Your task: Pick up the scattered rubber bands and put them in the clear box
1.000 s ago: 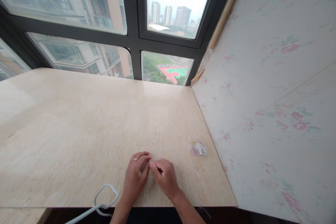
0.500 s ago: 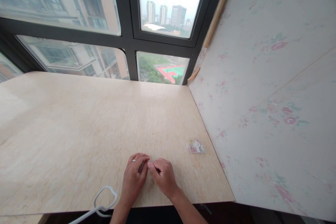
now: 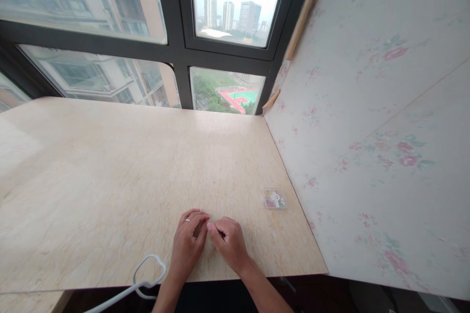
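Observation:
My left hand (image 3: 189,242), with a ring on one finger, is held over the marble-patterned sill near its front edge, thumb and fingertips pinched together. Close against it, my right hand (image 3: 229,244) is curled, its thumb pressed on the bent forefinger. The fingertips of both hands almost meet. Whatever lies between them is too small or too hidden to make out. To the right of my right hand sits a small clear plastic box (image 3: 274,199) with little white, yellow and pink pieces inside; neither hand touches it.
The cream sill (image 3: 110,171) runs back to a dark window frame (image 3: 179,78). A flower-papered wall (image 3: 352,156) bounds the right side. A white cable (image 3: 137,283) loops over the front edge, left of my left wrist.
Both hands keep nearly the same pinched pose. The view has tilted slightly, so the sill and box appear a little higher.

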`<state>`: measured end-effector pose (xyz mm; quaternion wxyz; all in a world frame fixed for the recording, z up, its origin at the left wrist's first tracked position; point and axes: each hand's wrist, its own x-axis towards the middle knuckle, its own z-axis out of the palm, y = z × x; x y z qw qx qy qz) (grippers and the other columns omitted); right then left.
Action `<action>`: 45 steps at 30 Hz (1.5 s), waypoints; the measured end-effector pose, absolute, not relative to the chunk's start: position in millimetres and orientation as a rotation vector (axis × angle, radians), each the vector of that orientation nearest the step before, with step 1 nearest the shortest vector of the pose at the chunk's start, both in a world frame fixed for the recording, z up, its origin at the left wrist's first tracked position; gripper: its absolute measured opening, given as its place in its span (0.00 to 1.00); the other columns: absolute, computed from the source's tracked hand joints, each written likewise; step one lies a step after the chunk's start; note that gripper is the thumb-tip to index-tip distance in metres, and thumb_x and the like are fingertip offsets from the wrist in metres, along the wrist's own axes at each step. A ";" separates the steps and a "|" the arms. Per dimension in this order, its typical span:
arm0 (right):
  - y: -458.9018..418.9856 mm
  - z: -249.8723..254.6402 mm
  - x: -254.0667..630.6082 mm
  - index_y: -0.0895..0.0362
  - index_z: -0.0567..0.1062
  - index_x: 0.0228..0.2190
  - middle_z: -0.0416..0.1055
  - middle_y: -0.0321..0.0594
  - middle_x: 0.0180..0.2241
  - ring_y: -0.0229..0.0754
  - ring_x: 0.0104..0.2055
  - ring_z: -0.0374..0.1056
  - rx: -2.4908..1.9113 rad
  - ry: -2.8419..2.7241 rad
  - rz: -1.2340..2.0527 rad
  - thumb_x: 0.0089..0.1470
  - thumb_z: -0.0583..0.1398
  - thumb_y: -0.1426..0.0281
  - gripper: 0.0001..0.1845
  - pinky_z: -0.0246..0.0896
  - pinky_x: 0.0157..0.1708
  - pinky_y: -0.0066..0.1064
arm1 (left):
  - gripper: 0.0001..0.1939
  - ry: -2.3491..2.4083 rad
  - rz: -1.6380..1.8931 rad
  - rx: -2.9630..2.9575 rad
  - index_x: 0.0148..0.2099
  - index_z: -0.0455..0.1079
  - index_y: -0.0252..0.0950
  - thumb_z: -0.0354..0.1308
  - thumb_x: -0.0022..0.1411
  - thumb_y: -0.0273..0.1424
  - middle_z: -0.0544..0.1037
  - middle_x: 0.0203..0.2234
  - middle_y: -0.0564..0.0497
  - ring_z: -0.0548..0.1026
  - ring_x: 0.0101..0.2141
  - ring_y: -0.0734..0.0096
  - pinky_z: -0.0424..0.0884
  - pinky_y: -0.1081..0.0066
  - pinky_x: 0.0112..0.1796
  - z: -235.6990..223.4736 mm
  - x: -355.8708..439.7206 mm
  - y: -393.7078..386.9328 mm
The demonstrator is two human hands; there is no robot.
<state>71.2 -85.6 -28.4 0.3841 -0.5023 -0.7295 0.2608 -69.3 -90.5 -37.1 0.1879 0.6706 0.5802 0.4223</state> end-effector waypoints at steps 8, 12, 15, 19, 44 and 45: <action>-88.0 -26.4 71.7 0.54 0.50 0.16 0.49 0.29 0.15 0.35 0.21 0.50 -1.266 -1.848 0.704 0.60 0.51 0.66 0.23 0.43 0.24 0.29 | 0.08 1.618 1.197 1.907 0.38 0.73 0.39 0.52 0.62 0.30 0.79 0.35 0.49 0.71 0.46 0.59 0.71 0.57 0.45 -39.6 -69.8 -89.4; -88.2 -26.7 71.4 0.54 0.50 0.16 0.49 0.29 0.15 0.35 0.21 0.51 -1.279 -1.858 0.697 0.60 0.51 0.65 0.23 0.43 0.24 0.30 | 0.08 1.619 1.208 1.899 0.38 0.73 0.39 0.52 0.62 0.30 0.79 0.35 0.49 0.71 0.46 0.58 0.71 0.57 0.45 -39.2 -69.6 -89.9; -87.8 -26.9 71.5 0.54 0.51 0.15 0.50 0.29 0.15 0.35 0.21 0.51 -1.292 -1.868 0.691 0.59 0.51 0.65 0.23 0.44 0.24 0.30 | 0.08 1.624 1.210 1.890 0.38 0.73 0.39 0.52 0.62 0.30 0.79 0.35 0.48 0.71 0.46 0.58 0.71 0.57 0.45 -39.1 -69.6 -90.2; -87.4 -26.4 71.9 0.54 0.51 0.15 0.49 0.29 0.15 0.35 0.21 0.51 -1.286 -1.878 0.688 0.59 0.51 0.65 0.23 0.44 0.24 0.30 | 0.08 1.627 1.213 1.891 0.38 0.73 0.39 0.52 0.62 0.30 0.78 0.35 0.48 0.71 0.46 0.58 0.72 0.57 0.44 -40.1 -70.5 -90.4; -85.1 -3.1 140.7 0.54 0.70 0.36 0.69 0.36 0.28 0.38 0.30 0.65 -1.203 -1.892 0.588 0.61 0.54 0.70 0.05 0.60 0.31 0.30 | 0.09 1.643 1.262 1.968 0.37 0.74 0.40 0.52 0.61 0.30 0.79 0.34 0.49 0.74 0.43 0.60 0.73 0.60 0.43 -43.2 -73.6 -86.0; -82.0 0.7 152.4 0.54 0.69 0.40 0.70 0.37 0.30 0.39 0.32 0.66 -1.223 -1.876 0.528 0.61 0.55 0.70 0.06 0.63 0.33 0.31 | 0.09 1.645 1.261 1.967 0.37 0.74 0.40 0.52 0.61 0.30 0.79 0.34 0.49 0.74 0.43 0.60 0.73 0.60 0.42 -43.2 -73.7 -85.8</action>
